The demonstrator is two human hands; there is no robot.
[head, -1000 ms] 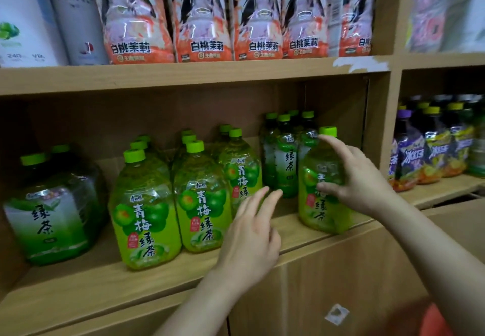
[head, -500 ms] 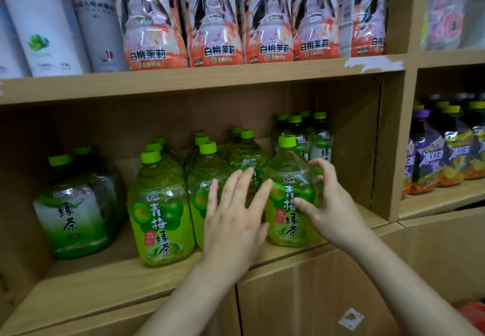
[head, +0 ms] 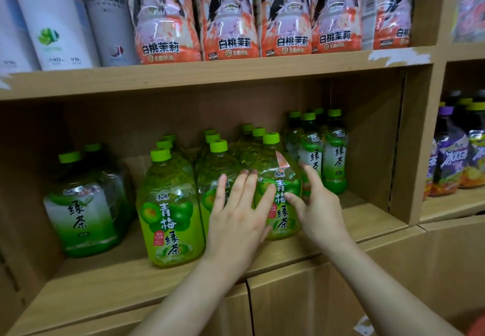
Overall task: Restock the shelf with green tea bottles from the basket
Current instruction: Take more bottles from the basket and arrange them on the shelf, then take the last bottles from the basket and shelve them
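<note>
Several yellow-green plum green tea bottles stand in rows on the wooden shelf (head: 105,283). The front right bottle (head: 271,160) has a torn label at its shoulder. My left hand (head: 236,220) lies flat, fingers straight, against this bottle and the middle front bottle (head: 214,170). My right hand (head: 320,209) touches the same front right bottle from the right, thumb on its label and fingers along its side. A third front bottle (head: 170,217) stands free to the left. No basket shows in the head view.
Large dark green tea bottles (head: 81,209) stand at the shelf's left, small green tea bottles (head: 336,157) at the back right. Peach jasmine packs (head: 228,21) and white bottles (head: 52,21) fill the upper shelf. Purple drinks (head: 451,157) sit beyond the divider (head: 420,139). Cabinet doors (head: 315,296) lie below.
My right hand carried the bottle from the shelf's right end leftward and set it beside the other front bottles. My left hand rose from the shelf edge onto the bottles.
</note>
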